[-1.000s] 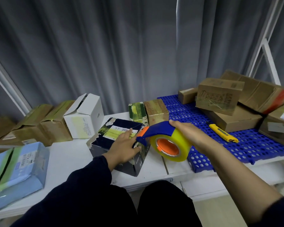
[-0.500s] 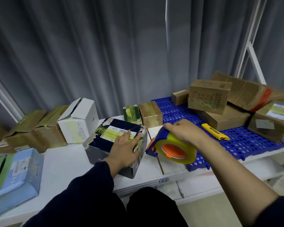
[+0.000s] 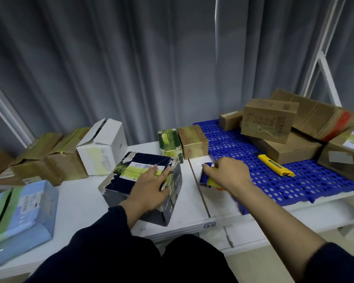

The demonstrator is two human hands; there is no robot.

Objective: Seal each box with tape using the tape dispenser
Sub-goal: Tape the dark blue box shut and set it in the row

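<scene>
A grey curtain fills the upper half of the frame. Below it a white table runs across the lower left and centre. A blue perforated mat covers its right part.

A pile of brown boxes sits on the mat at the right edge. A light-blue package with green tape lies at the lower left. More brown boxes stand at the left, against the curtain. Just right of them is a white box with its flap raised.

The dark box stands in the centre of the frame on the white table, its torn top carrying a label and yellowish tape. Behind it, two small boxes stand side by side, one green-taped and one brown.

The left hand lies flat on the dark box's top, fingers straight and slightly spread, thumb at the near edge. The right hand, just right of centre, curls its fingers over the tape dispenser and grips it. The dispenser is low at the mat's left edge, beside the dark box but apart from it. It is blurred and mostly covered, showing only blue, yellow and a bit of orange. Whether it rests on the surface I cannot tell.

A yellow utility knife lies on the mat, right of the right hand.
</scene>
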